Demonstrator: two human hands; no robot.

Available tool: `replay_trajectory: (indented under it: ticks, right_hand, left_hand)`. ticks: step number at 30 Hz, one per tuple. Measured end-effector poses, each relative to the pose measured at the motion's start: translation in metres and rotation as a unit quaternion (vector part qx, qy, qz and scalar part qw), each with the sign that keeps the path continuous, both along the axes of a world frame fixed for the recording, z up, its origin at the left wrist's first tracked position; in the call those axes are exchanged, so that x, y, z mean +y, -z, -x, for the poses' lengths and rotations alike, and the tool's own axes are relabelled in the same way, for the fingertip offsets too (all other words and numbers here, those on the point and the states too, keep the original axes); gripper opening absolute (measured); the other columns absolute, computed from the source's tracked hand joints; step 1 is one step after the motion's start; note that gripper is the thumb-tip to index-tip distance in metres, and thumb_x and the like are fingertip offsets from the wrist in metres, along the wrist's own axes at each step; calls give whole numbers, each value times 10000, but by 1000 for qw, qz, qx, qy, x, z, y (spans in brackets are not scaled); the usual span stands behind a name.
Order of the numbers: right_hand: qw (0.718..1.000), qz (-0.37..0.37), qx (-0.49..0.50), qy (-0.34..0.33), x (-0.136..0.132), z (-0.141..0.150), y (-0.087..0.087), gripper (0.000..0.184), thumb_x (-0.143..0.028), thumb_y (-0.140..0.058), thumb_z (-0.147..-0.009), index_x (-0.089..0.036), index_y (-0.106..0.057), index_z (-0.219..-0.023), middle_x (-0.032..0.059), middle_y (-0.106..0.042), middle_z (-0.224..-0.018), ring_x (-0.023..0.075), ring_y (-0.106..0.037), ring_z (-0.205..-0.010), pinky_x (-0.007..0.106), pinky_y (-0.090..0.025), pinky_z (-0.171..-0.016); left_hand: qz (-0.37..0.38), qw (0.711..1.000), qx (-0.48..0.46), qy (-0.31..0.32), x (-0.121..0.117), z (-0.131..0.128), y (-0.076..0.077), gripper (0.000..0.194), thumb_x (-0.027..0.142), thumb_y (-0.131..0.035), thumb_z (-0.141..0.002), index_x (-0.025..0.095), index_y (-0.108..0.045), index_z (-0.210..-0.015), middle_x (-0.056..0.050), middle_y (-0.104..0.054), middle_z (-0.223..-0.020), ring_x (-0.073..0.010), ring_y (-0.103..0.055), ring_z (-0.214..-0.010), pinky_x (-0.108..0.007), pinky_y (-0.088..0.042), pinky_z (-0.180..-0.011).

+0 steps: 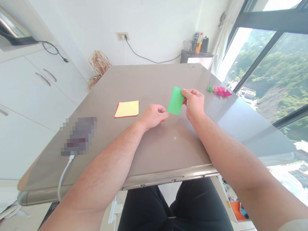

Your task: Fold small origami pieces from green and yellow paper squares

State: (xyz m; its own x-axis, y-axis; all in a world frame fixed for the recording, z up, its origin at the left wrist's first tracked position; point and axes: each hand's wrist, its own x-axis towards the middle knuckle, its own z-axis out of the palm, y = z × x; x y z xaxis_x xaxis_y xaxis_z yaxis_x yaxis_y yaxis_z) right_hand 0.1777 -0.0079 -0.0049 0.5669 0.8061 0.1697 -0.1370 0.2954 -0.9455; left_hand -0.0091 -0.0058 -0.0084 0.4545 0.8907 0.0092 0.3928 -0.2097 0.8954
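Nearest us, a white drawer-like compartment [224, 194] is standing below the table's edge, holding an orange item [235, 210] and small things that we are not making out, our right forearm partly covering them; beyond the dark trousers [172, 214], our right hand [195, 103] is grasping a green paper [175, 101] by its upper right side, between thumb and fingers, above the table; our left hand [154, 116] is curling its fingertips at the paper's lower left corner, though we cannot tell whether it is pinching it; a dark, pixelated object [79, 136] is lying at left, its details blurred out, with a white cable [63, 177] running over the edge; a yellow sheet [127, 109] is covering most of a red one; pink folded pieces [223, 91] and a green folded piece [210, 88] are resting near the right edge of the brownish-grey, glossy table [144, 81]; farther off, dried stalks [99, 65] are leaning beside it, and a small stand [199, 59] is bearing bottles [199, 44], their contents unclear to us; large windows [295, 59] are showing greenery.
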Motion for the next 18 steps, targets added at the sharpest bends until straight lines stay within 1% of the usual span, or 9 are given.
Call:
replay_trajectory:
  ticks: [2, 4, 6, 8, 9, 12, 15, 17, 18]
  right_hand:
    - [1000, 1, 6, 7, 1, -3, 0, 202, -264, -700, -711, -215, -541, -595, -49, -472, -538, 108, -466, -525, 257, -428, -510]
    - [1000, 7, 5, 6, 1, -2, 0, 201, -273, -696, -715, -219, -538, -603, -43, -479, -550, 113, -480, -534, 265, -446, -521]
    - [1000, 12, -6, -2, 0, 2, 0, 206, -291, -691, -719, -222, -529, -611, -41, -480, -565, 116, -490, -542, 272, -463, -535]
    - [1000, 10, -24, -14, 0, 9, 2, 220, -323, -685, -726, -225, -517, -623, -43, -477, -580, 116, -499, -551, 277, -479, -554]
    - [999, 8, -31, -22, -1, 12, 3, 229, -342, -684, -729, -227, -512, -631, -45, -477, -586, 116, -503, -557, 279, -487, -566]
    - [998, 4, -28, -57, -2, 19, 6, 248, -386, -688, -736, -226, -517, -653, -46, -490, -602, 116, -516, -579, 286, -506, -604]
    - [994, 19, -28, -106, -4, 19, 6, 196, -370, -691, -740, -217, -573, -704, -29, -545, -649, 126, -548, -622, 297, -515, -631]
    - [990, 18, -76, -119, -7, 17, 6, 157, -339, -695, -738, -215, -639, -817, 1, -632, -779, 147, -595, -709, 313, -525, -666]
    - [986, 7, -123, -116, -9, 16, 5, 199, -324, -702, -736, -221, -665, -902, 17, -669, -879, 162, -618, -778, 328, -531, -701]
  left_hand:
    - [-6, 1000, -11, -18, 3, 2, 0, 145, 272, -663, -722, 187, -605, -621, 4, -620, -580, -109, -525, -531, -248, -381, -529]
    - [-11, 994, -87, -65, 6, 1, 1, 191, 344, -674, -762, 188, -617, -669, -6, -638, -633, -116, -557, -571, -253, -432, -563]
    - [5, 983, -168, -74, 6, -4, 2, 269, 458, -686, -792, 190, -661, -788, -34, -692, -763, -143, -626, -679, -272, -502, -624]
    - [9, 979, -194, -65, 5, -10, 4, 341, 477, -751, -751, 196, -693, -935, -61, -733, -920, -177, -671, -822, -283, -540, -672]
    - [8, 978, -195, -71, 4, -13, 5, 339, 462, -763, -741, 190, -692, -930, -64, -737, -935, -183, -676, -837, -288, -548, -680]
    - [-6, 976, -192, -102, 6, -16, 8, 221, 390, -715, -769, 177, -670, -810, -45, -718, -828, -174, -666, -780, -292, -550, -674]
    - [-35, 975, -174, -135, 12, -9, 9, 146, 336, -662, -782, 190, -649, -775, -16, -699, -773, -155, -636, -713, -272, -512, -637]
    - [-81, 979, -119, -142, 15, -1, 8, 116, 305, -631, -785, 195, -633, -747, -6, -683, -728, -142, -599, -659, -258, -455, -600]
    - [-112, 982, -75, -133, 16, 3, 7, 111, 292, -620, -787, 196, -627, -730, -3, -672, -700, -136, -574, -627, -258, -423, -585]
